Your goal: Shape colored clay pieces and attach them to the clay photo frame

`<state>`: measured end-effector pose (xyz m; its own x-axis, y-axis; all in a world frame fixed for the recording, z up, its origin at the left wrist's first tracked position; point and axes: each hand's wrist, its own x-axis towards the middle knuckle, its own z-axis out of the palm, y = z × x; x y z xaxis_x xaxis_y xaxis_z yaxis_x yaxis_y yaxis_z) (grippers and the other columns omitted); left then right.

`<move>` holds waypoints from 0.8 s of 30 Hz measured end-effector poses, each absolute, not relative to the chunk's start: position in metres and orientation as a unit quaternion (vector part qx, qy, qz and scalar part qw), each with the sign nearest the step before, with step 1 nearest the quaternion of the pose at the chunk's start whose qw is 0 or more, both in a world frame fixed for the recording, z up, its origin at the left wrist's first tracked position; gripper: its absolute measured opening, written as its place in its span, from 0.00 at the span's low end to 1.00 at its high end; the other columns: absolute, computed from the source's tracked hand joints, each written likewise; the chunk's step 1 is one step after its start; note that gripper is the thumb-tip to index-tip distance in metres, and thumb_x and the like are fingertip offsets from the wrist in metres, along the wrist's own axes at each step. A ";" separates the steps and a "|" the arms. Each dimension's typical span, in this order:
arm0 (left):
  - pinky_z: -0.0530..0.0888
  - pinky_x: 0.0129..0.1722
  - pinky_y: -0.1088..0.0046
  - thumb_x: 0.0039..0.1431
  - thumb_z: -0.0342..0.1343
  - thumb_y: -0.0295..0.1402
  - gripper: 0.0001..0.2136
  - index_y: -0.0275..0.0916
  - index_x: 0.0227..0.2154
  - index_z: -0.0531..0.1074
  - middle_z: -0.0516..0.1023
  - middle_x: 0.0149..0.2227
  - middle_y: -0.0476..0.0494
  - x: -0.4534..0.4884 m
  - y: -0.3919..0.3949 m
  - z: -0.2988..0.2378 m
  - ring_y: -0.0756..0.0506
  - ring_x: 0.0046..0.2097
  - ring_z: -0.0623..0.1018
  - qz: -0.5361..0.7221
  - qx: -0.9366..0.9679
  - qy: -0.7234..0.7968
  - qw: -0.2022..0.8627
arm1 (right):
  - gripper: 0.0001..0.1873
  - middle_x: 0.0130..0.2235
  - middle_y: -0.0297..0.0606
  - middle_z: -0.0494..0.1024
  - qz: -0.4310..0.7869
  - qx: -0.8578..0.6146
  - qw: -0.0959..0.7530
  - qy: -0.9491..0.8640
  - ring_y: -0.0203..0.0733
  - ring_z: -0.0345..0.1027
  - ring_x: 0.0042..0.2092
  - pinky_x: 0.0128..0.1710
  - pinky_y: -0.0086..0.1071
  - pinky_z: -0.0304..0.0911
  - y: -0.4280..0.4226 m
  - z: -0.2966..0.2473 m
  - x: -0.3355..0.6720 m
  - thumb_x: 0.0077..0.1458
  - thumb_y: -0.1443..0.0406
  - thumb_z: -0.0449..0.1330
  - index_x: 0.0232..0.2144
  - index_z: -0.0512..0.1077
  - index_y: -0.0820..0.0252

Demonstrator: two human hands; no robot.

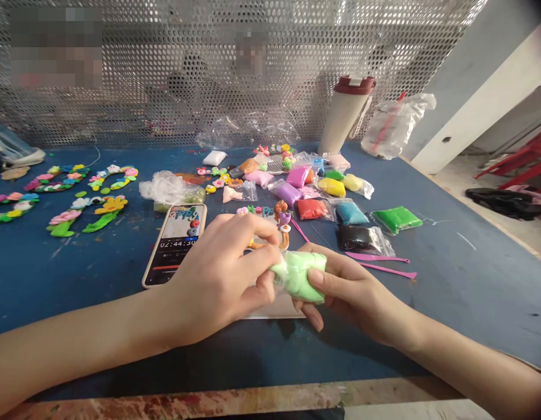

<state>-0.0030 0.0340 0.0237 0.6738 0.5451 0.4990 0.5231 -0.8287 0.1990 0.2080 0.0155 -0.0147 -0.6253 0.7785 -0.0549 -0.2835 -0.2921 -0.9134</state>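
While both hands grip it, soft pale-green clay lump in clear wrap point(299, 280) sits just right of white-cased smartphone point(176, 242) | left hand point(217, 280) pinches its left end, fingers curled | right hand point(344, 289) cups its right side, thumb on top

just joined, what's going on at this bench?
A person holds a lump of light green clay, seemingly in clear wrap, in both bare hands over a blue table. The right hand grips it from below, and the left hand pinches its left end. A phone showing a timer lies just behind the left hand. Small bags of coloured clay, two pink tools and clay flowers lie further back.
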 end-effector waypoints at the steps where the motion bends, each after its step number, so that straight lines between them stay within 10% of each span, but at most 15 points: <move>1: 0.68 0.45 0.63 0.59 0.49 0.25 0.07 0.40 0.30 0.70 0.72 0.42 0.43 -0.004 0.035 0.027 0.44 0.42 0.72 0.293 0.903 0.307 0.060 | 0.10 0.28 0.34 0.74 0.762 -0.260 0.353 -0.477 0.32 0.66 0.25 0.28 0.28 0.60 0.017 -0.015 0.209 0.61 0.60 0.56 0.38 0.67 0.62; 11: 0.76 0.36 0.70 0.67 0.47 0.33 0.10 0.43 0.48 0.68 0.77 0.43 0.45 -0.008 0.050 0.037 0.47 0.36 0.78 0.421 0.639 0.387 0.514 | 0.09 0.27 0.33 0.69 0.747 -0.307 0.422 -0.411 0.33 0.59 0.25 0.28 0.28 0.59 0.025 -0.014 0.211 0.60 0.60 0.56 0.33 0.66 0.61; 17: 0.63 0.22 0.74 0.56 0.46 0.28 0.11 0.38 0.22 0.68 0.62 0.20 0.51 -0.008 0.047 0.033 0.51 0.22 0.62 0.304 0.583 0.331 0.677 | 0.10 0.26 0.33 0.68 0.727 -0.337 0.437 -0.409 0.33 0.57 0.25 0.28 0.27 0.59 0.025 -0.014 0.211 0.61 0.60 0.55 0.31 0.67 0.60; 24: 0.63 0.18 0.80 0.63 0.51 0.43 0.13 0.38 0.31 0.67 0.63 0.20 0.57 -0.002 0.037 0.023 0.55 0.18 0.61 0.109 0.588 0.355 0.718 | 0.10 0.27 0.32 0.69 0.724 -0.330 0.444 -0.412 0.32 0.58 0.25 0.28 0.26 0.58 0.027 -0.014 0.214 0.61 0.59 0.55 0.31 0.69 0.60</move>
<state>-0.0019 0.0371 0.0226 0.7237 0.5746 -0.3822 0.2617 0.2840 0.9224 0.2138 0.0267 -0.0145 -0.3880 0.9147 -0.1128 -0.3702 -0.2668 -0.8898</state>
